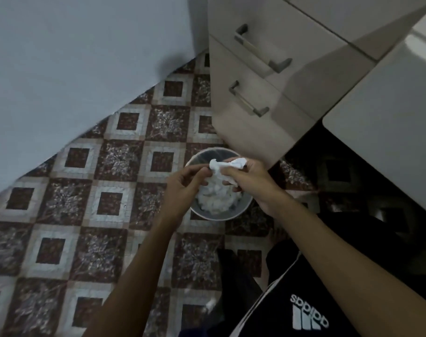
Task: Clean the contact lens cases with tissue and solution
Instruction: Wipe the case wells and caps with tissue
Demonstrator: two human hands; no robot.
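Both hands met above a small round bin (pixel 199 213) standing on the patterned tile floor (pixel 90 190). The right hand (pixel 252 181) had its grip closed around a crumpled white tissue (pixel 227 165), which stuck out toward ten o'clock from its fingers. The left hand (pixel 182 184) pinched the tissue's loose end with curled fingertips. More crumpled white tissue (pixel 218 198) lay inside the bin, directly beneath the hands. A cabinet with two handled drawers (pixel 250 98) stood at one o'clock from the bin.
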